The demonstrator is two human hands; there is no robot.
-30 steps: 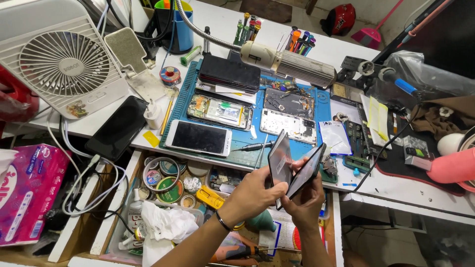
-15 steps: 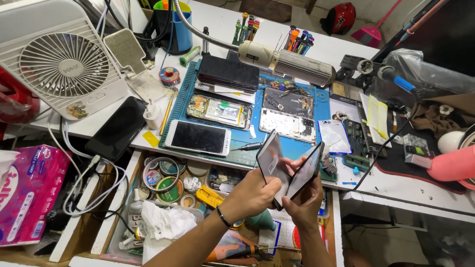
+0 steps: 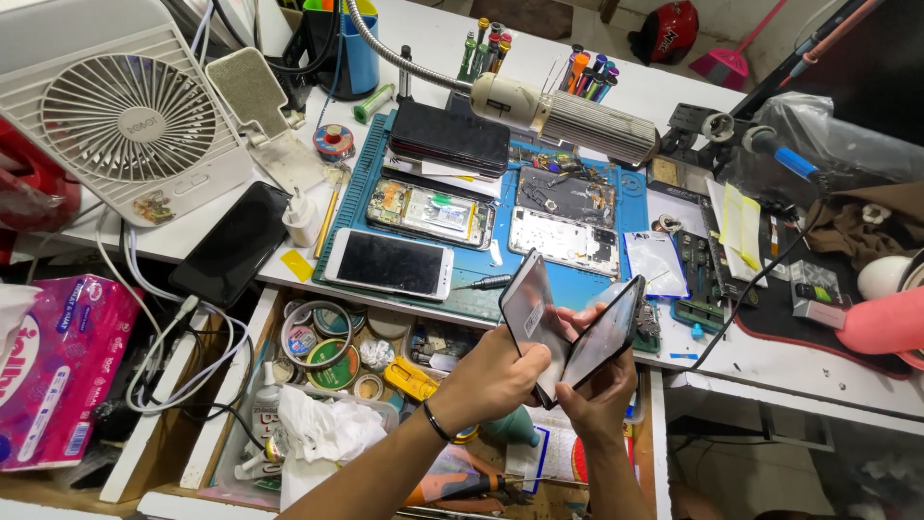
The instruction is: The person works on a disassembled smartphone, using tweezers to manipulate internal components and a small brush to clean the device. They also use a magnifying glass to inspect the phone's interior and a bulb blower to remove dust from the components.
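Separating a dark screen panel (image 3: 532, 323) from the phone body (image 3: 604, 332) above the bench's front edge, the left hand (image 3: 496, 371) grips the panel and the right hand (image 3: 597, 404) clamps the body; prying slowly looks safest against cracking.

A dark phone body (image 3: 604, 332) and its lifted screen panel (image 3: 532, 318) stand splayed in a V, perhaps still joined below.

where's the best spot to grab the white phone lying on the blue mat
Probably by its two long edges, coming straight down from above. The white phone lies flat, screen up, on the blue mat, so only the thin sides offer a pinch. The near long edge has bare mat beside it; an opened phone sits close behind the far one.
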